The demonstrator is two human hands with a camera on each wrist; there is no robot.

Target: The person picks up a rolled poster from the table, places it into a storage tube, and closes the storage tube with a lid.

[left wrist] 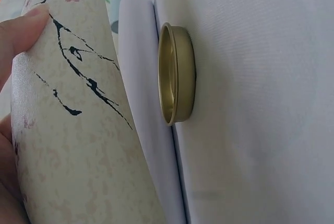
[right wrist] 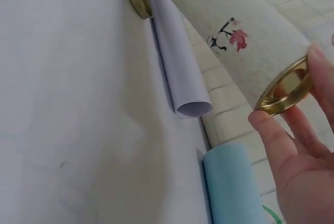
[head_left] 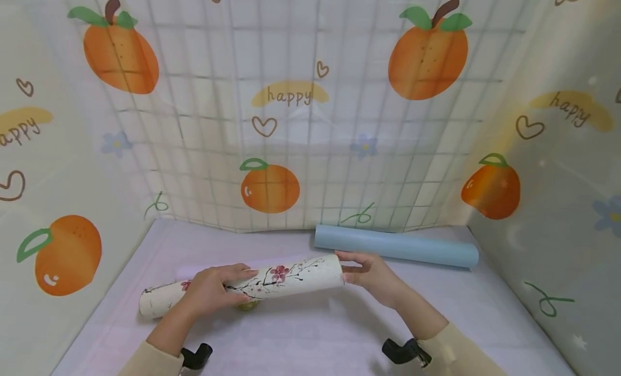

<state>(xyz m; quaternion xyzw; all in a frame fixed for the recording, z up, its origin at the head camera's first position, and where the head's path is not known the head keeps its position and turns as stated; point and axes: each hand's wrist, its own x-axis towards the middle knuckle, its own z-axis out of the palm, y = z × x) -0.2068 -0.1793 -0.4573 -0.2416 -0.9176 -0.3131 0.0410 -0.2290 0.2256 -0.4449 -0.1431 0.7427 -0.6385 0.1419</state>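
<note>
A white cardboard tube (head_left: 310, 278) printed with dark branches and pink blossoms is held aslant over the table, its right end higher. My left hand (head_left: 211, 290) grips it left of the middle, thumb on the near side and fingers over the top. At the right end my right hand (head_left: 375, 279) pinches the rim of a gold metal cap (right wrist: 286, 102), which sits at the tube's mouth. A second gold cap (left wrist: 183, 75) lies on the table below the tube, beside a pale lavender paper roll (right wrist: 177, 62). The tube partly hides both in the head view.
Toward the back right lies a light blue roll (head_left: 398, 245). Curtains printed with oranges (head_left: 271, 188) surround the white table (head_left: 310, 343) at the back and both sides. Black camera mounts (head_left: 196, 356) are worn at both wrists.
</note>
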